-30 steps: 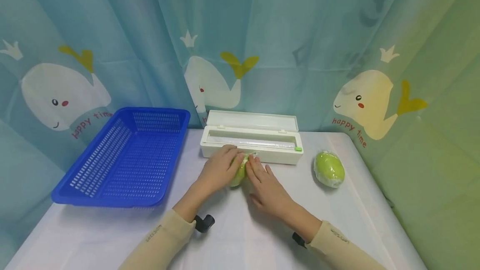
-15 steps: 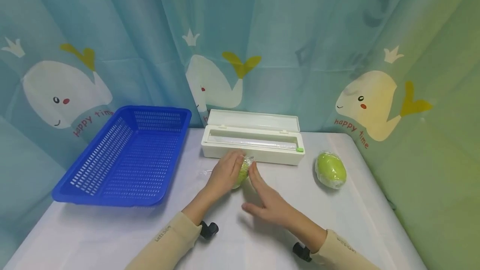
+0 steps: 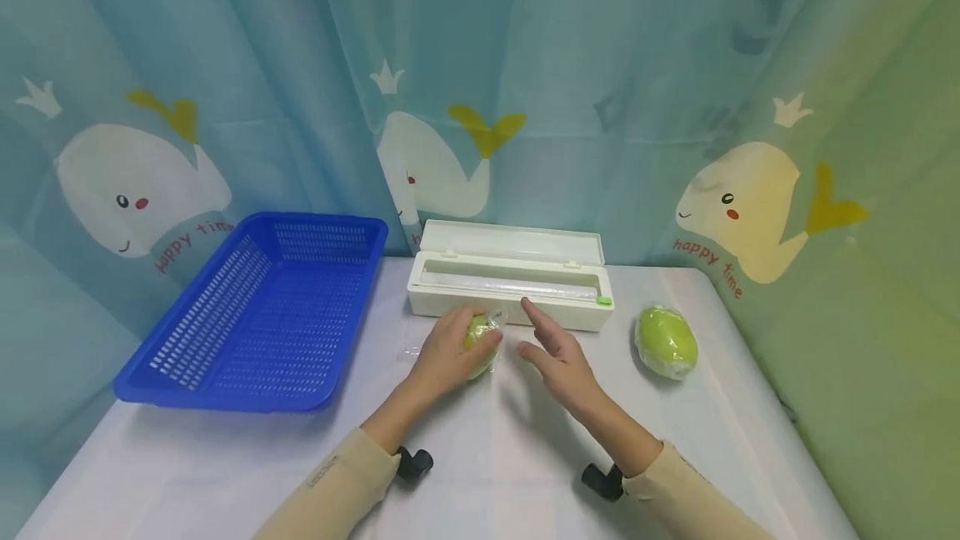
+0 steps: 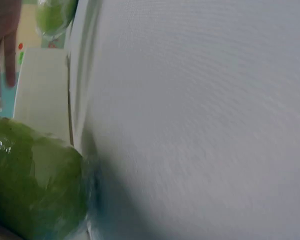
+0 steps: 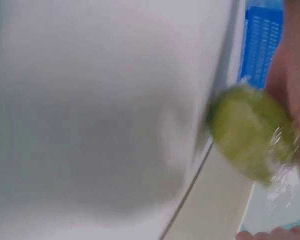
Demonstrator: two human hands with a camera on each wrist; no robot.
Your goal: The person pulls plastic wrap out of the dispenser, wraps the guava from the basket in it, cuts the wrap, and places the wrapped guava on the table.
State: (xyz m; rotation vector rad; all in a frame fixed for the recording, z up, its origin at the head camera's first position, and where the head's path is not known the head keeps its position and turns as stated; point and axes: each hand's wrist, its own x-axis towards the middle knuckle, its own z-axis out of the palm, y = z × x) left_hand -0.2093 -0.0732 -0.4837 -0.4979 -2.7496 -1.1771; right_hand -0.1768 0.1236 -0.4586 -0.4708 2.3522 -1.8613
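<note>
My left hand [image 3: 438, 357] grips a green oval fruit [image 3: 477, 328] covered in clear plastic wrap, its fingers behind and thumb across the near side. Loose film sticks out at the fruit's right end and past the hand on the left. The right hand [image 3: 564, 367] is just right of the fruit, apart from it, fingers and thumb spread and holding nothing. In the left wrist view the fruit [image 4: 35, 180] looks glossy and wrinkled with film; the right wrist view shows the fruit [image 5: 247, 132] under the left hand. Directly behind stands a white cling film dispenser [image 3: 442, 304], lid raised, film roll [image 3: 510, 284] inside.
A second wrapped green fruit [image 3: 666, 342] lies on the white table [image 3: 480, 473] at the right. On the left is a blue perforated basket [image 3: 281, 332]. A whale-print curtain [image 3: 585, 90] hangs behind the table.
The right hand has drawn away from the fruit to the right and opened its fingers. The left hand has kept hold of the fruit, its thumb now across the near side.
</note>
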